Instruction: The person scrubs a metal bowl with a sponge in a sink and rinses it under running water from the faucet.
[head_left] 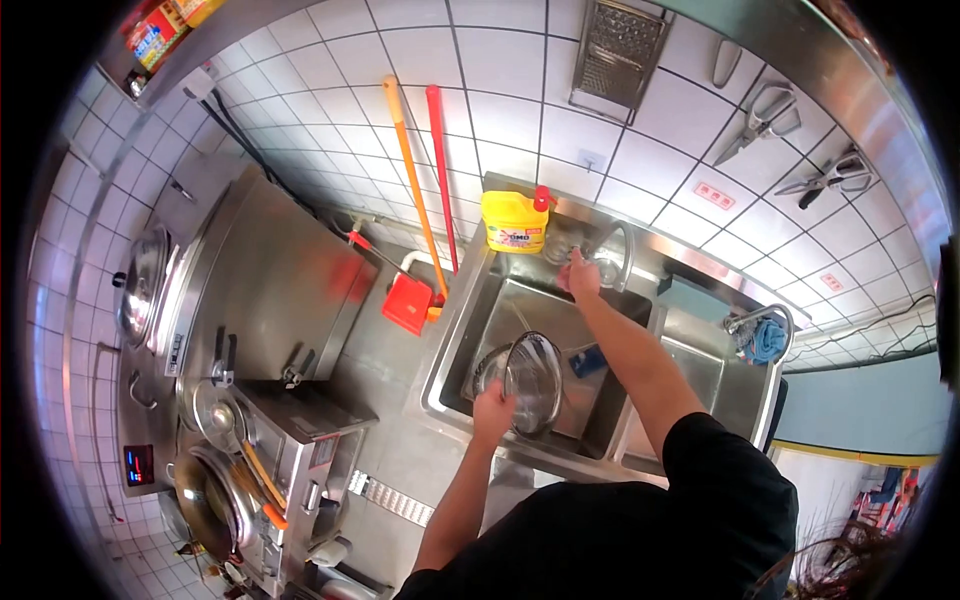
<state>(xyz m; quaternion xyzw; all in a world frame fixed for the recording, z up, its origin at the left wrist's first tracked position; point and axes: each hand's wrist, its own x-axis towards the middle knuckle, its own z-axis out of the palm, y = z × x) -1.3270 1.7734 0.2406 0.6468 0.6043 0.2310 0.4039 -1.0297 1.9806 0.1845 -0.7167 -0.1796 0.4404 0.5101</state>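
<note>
Bowl (pixel 537 385) was tilted over the sink (pixel 525 302), its edge pinched by the left hand (pixel 493 411). The right hand (pixel 580 276) was at the faucet (pixel 629 260); whether it gripped could not be told.

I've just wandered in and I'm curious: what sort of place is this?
Probably a commercial kitchen: there is a large wok-like pan, a deep steel sink, and a grater hanging on the tiled wall.
</note>
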